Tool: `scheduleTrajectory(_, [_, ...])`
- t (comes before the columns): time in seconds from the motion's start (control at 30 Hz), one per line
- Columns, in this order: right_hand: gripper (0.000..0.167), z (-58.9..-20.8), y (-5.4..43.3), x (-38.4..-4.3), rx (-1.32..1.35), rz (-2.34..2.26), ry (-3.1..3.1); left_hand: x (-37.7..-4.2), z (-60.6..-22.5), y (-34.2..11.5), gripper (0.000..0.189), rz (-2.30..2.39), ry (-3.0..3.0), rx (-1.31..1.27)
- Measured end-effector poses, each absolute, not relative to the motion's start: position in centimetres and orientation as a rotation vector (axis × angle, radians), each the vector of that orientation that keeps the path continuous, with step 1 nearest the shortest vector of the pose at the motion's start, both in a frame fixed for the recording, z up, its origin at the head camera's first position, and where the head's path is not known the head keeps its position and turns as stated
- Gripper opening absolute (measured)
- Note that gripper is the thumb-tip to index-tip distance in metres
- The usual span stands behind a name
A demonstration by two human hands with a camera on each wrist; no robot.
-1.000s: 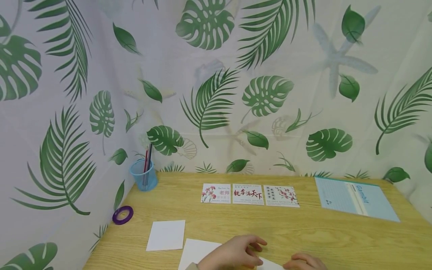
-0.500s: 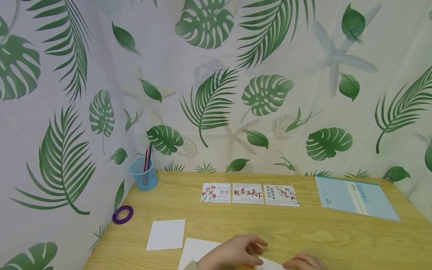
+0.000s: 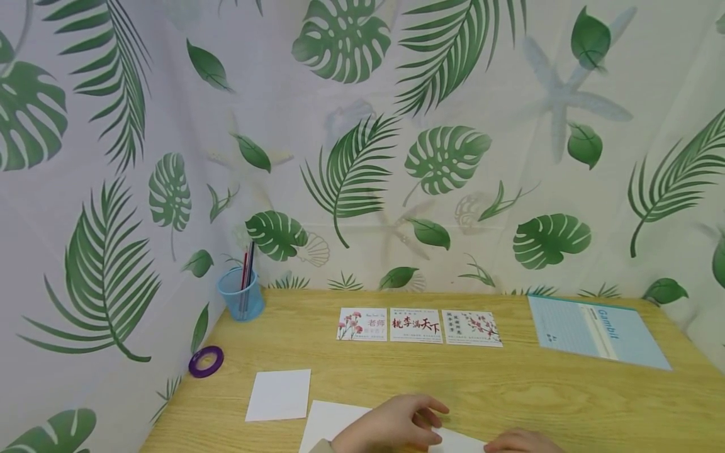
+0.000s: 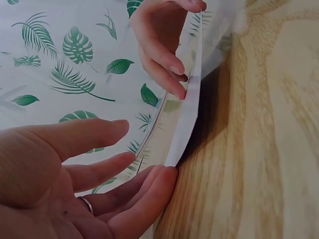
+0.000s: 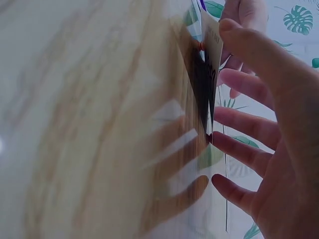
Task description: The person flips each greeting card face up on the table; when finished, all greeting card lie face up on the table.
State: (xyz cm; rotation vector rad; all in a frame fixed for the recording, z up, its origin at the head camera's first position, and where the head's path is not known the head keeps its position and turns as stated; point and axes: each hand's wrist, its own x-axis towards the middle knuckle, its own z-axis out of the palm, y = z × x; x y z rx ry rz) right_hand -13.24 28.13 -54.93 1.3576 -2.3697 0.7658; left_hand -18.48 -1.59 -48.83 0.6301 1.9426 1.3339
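Note:
A white card (image 3: 455, 441) lies between the two hands at the bottom of the head view. Its end by the right hand (image 3: 523, 441) is raised, and a dark gap shows beneath it in both wrist views. That hand holds the card's edge at the thumb (image 5: 239, 35), its other fingers spread. Dark marks show on the card (image 5: 212, 64) in the right wrist view. The left hand (image 3: 391, 428) has its lower fingertips at the card's other end; its thumb (image 4: 94, 137) is straight and apart from the card. A larger white sheet (image 3: 331, 418) lies partly under the left forearm.
A white square paper (image 3: 277, 394) and a purple ring-shaped roll (image 3: 206, 362) are on the left. Behind stand a blue pen cup (image 3: 241, 296), a row of printed cards (image 3: 416, 326) and a blue notebook (image 3: 600, 330). A leaf-patterned sheet (image 3: 362, 157) bounds the wooden table.
The right hand has shifted slightly to the right, and more of the white card shows between the hands. The left hand has stayed in place.

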Motion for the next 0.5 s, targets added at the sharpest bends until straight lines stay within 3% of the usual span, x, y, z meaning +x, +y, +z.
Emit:
scheduleTrajectory(0.17, [0.04, -54.7, 28.3, -14.4, 1.583, 0.741, -2.101, -18.5, -49.0, -1.5, 0.035, 1.343, 1.944, 0.622])
scheduleTrajectory(0.3, [0.035, -54.6, 28.1, -14.1, 1.582, 0.728, -2.029, -18.6, -49.2, -1.5, 0.035, 1.339, 1.943, 0.624])
scheduleTrajectory(0.5, [0.046, -54.1, 27.8, -13.1, 1.529, 0.848, -2.092, -18.6, -49.0, -1.6, 0.033, 1.356, 1.968, 0.661])
